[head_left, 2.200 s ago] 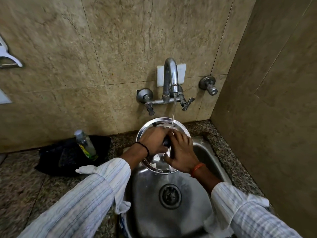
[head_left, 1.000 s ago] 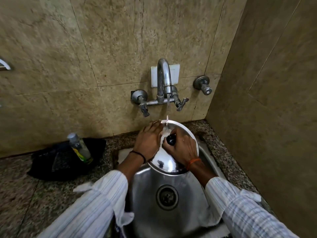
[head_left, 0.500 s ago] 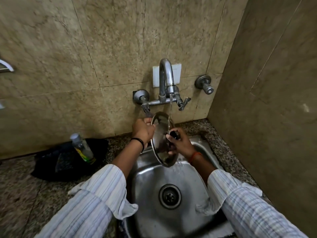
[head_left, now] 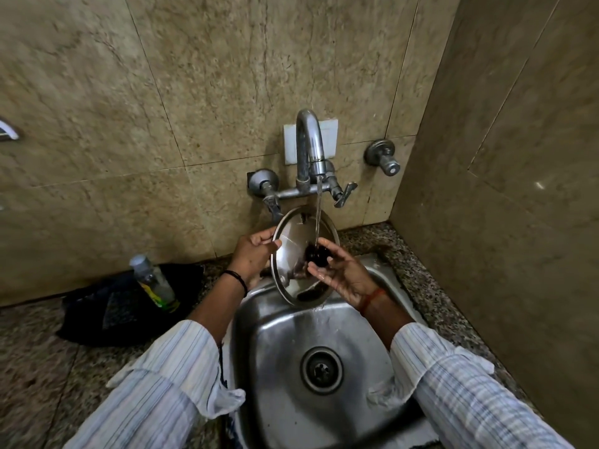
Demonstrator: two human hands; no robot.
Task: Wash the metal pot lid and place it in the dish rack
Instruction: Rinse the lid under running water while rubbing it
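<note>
Left hand point(head_left: 254, 254) pinches the rim of the lid point(head_left: 299, 257), which stands tilted on edge over the back of the sink point(head_left: 275, 345), its knob side facing right. A second ago the lid lay flatter under both palms; it has since been turned up into the stream from the tap point(head_left: 311, 150), so rinsing looks nearly over. Right hand point(head_left: 340, 270), just right of the lid, has let go of the knob point(head_left: 319, 254) and hangs open, palm up, fingers spread beneath the water. No rack shows, so placing is still ahead. Far left of the left hand, a bottle point(head_left: 152, 281) rests on a dark cloth point(head_left: 123, 306) on the speckled stone counter point(head_left: 39, 367). Beige tiled walls close the corner beyond the right hand.
</note>
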